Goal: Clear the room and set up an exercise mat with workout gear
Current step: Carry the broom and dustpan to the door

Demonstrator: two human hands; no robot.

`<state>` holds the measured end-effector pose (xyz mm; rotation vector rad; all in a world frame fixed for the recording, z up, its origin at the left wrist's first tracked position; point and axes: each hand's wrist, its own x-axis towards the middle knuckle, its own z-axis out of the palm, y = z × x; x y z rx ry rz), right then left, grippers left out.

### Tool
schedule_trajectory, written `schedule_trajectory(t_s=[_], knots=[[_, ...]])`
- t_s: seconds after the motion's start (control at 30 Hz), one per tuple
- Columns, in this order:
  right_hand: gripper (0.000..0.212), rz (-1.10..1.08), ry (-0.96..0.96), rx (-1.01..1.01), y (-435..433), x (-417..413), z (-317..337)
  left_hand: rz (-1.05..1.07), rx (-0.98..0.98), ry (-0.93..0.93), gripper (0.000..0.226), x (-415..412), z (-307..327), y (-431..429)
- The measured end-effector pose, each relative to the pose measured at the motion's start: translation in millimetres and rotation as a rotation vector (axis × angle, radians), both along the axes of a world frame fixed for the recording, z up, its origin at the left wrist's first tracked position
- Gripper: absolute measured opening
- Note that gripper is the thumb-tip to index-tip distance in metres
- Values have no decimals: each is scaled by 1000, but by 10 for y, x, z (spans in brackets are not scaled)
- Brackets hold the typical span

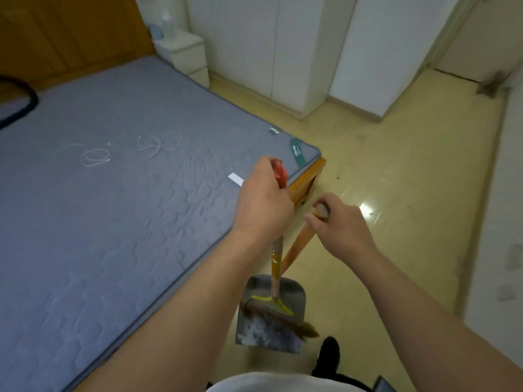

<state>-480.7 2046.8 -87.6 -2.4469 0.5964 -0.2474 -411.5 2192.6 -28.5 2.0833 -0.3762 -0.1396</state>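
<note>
Where the left fingers close: the left hand (263, 199) is wrapped round the upper end of the broom (266, 306), just under its red top.
Right fingers: the right hand (343, 224) is curled round the rounded top of the dustpan handle (297, 247), thumb laid along the wood.
Hands to each other: near, not touching; the left is higher in the view and closer to the bed.
Broom, looks: red cap, a shaft grey above and yellow below, a yellow head and a row of brown bristles.
Broom, place: upright in front of the person, its head down inside the dustpan (297, 295); the bristle tips stick out past the pan's right edge.
Dustpan, looks: a grey metal pan with a raised back wall and a long orange wooden handle slanting up to the right hand.
Dustpan, place: low over the floor (396, 171), just beside the bed's long edge; whether it touches the floor I cannot tell.
Dustpan, contents: the broom head, and pale patches on the pan's bottom; dust or wear, I cannot tell.
Bed (113, 207): grey quilted mattress on a wooden frame, with two loose white cables (94, 159) and a white paper slip (235, 179) lying on it.
Nightstand (186, 52): white, past the bed, a clear bottle (167, 22) standing on it.
Wardrobe (283, 46): white doors, shut.
</note>
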Motion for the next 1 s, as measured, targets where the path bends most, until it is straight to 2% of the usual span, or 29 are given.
schedule_trajectory(t_s=[0.1, 0.13, 0.2, 0.3, 0.57, 0.8, 1.0], knots=[[33, -97, -108, 25, -487, -60, 177, 46, -107, -35, 13, -86, 88, -592], [37, -135, -128, 45, -665, -68, 219, 59, -132, -39, 11, -114, 93, -807], [38, -202, -149, 77, -1046, -104, 294, 62, -153, -30, 17, -181, 94, -1264], [18, -245, -144, 60, -1567, -151, 352, 23, -155, -23, 19, -246, 111, -1900], [25, -329, -230, 67, -2796, -112, 525, -122, -188, -43, 23, -97, 322, -3070], [28, -410, -287, 56, -3681, 137, 658, -238, -204, -75, 21, 299, 472, -3865], [27, -477, -280, 32, -4308, 521, 676, -334, -197, -113, 29, 836, 465, -4564]])
